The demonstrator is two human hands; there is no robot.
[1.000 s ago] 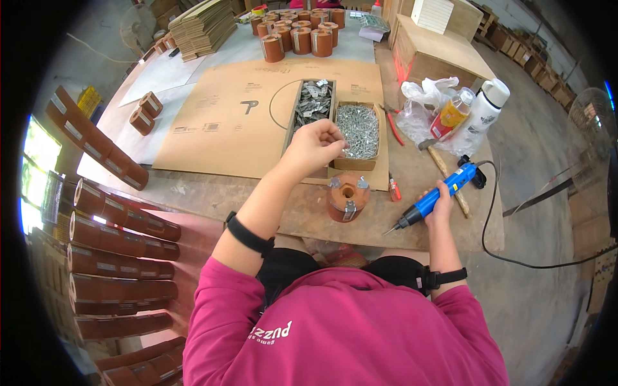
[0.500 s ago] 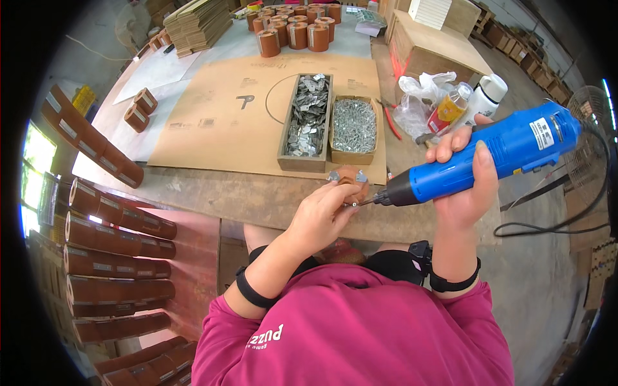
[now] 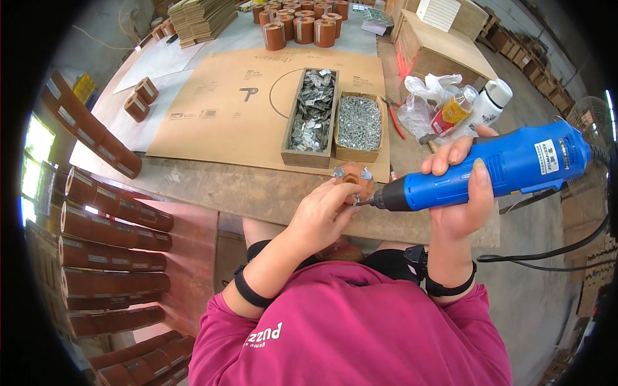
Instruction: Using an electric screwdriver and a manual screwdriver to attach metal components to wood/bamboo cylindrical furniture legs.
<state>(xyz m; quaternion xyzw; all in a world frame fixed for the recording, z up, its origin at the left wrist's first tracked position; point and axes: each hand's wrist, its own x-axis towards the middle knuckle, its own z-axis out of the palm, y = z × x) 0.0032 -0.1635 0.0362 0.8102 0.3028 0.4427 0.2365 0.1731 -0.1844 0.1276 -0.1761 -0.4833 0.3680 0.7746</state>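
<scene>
My right hand (image 3: 467, 174) is wrapped round a blue electric screwdriver (image 3: 508, 164). The tool lies nearly level, its black nose and bit (image 3: 380, 198) pointing left at the fingertips of my left hand (image 3: 325, 209). That hand is closed in a pinch, with a small silver metal piece (image 3: 356, 201) at its fingertips, close to the bit. Just beyond the fingers, at the table's near edge, sits a reddish-brown round part (image 3: 354, 174) with metal tabs on its rim; my fingers hide some of it.
A wooden box of metal plates (image 3: 311, 112) and a carton of screws (image 3: 359, 125) stand on flat cardboard (image 3: 219, 122). Red-handled pliers (image 3: 396, 122), a plastic bag (image 3: 415, 106), and a white flask (image 3: 492, 103) lie right. Brown cylinders (image 3: 116, 251) line the left; others (image 3: 302, 29) stand behind.
The screwdriver has shifted slightly right and down, its bit still at my left fingertips. The table scene has shifted a little in view. Both hands keep their grip.
</scene>
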